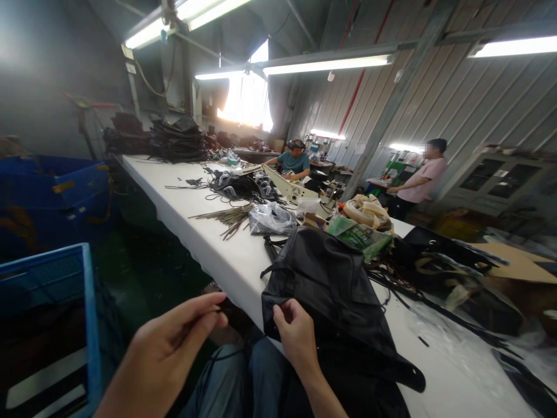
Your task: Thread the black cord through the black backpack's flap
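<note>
left edge: blue crate (47, 284) sits low beside you, off the table, dark stuff inside, can't tell what.

your left hand (169, 348) is out over the gap between crate and table (204, 244), fingers pinched together at the tips. looks like a thin dark cord in the pinch, but it's too fine to be sure. it isn't touching the bag.

your right hand (298, 337) is clamped on the near corner of the bag (322, 278), thumb on top, fingers curled under the hem.

bag: black, soft, matte leather-like material, slumped and creased, not holding a shape. a thin black strap loops off its left side. it lies on the near part of the white table with its lower end spilling over the table edge onto your lap. long axis runs from the far end near the plastic wrap (272, 219) down toward you and slightly right; the near corner points at your right hand.

just behind the bag: a bundle of thin sticks (228, 217), the clear plastic wrap, a green packet (359, 235), tan strap coils (368, 210).

right of the bag: more dark straps and bags in a heap (439, 261), blurred.

far end: one seated person (293, 161) at the table, one standing person (420, 177) further right.
</note>
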`<state>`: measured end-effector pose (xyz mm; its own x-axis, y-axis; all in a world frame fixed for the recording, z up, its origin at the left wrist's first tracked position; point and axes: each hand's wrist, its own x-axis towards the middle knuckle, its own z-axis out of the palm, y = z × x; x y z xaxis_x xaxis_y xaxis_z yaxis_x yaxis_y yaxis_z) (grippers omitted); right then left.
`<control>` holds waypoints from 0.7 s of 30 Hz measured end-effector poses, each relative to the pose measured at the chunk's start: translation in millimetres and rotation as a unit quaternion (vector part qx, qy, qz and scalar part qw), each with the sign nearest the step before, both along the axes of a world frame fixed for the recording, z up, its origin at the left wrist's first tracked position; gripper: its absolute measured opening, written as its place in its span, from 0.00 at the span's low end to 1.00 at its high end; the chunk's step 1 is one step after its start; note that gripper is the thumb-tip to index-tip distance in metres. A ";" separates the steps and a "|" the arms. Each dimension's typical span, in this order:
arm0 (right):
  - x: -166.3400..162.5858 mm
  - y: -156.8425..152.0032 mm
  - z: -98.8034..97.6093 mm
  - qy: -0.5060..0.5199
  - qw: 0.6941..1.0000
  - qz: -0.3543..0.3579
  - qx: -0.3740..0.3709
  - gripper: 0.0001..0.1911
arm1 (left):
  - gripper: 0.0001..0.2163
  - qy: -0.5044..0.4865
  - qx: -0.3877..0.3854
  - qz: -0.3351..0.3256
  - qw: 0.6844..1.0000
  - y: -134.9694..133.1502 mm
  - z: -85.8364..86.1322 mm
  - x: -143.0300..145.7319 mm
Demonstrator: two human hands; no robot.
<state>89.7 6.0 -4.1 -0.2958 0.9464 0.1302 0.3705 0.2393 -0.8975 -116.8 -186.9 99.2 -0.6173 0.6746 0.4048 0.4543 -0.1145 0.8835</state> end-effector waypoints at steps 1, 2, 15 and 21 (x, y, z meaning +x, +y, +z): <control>1.0 -3.9 -1.8 0.021 1.000 0.001 -0.007 0.23 | 0.15 0.039 -0.018 -0.028 0.999 14.8 -6.8 5.0; 1.9 -7.0 -3.5 0.040 0.999 0.000 -0.014 0.24 | 0.13 0.085 -0.023 -0.039 0.995 29.6 -14.8 10.3; 1.7 -21.1 -22.4 0.158 0.983 -0.027 -0.088 0.21 | 0.14 0.272 -0.035 -0.072 0.959 101.6 -81.1 51.8; 0.2 -19.7 -18.8 0.176 0.978 -0.023 -0.108 0.19 | 0.12 0.268 -0.035 -0.061 0.961 106.4 -93.5 52.3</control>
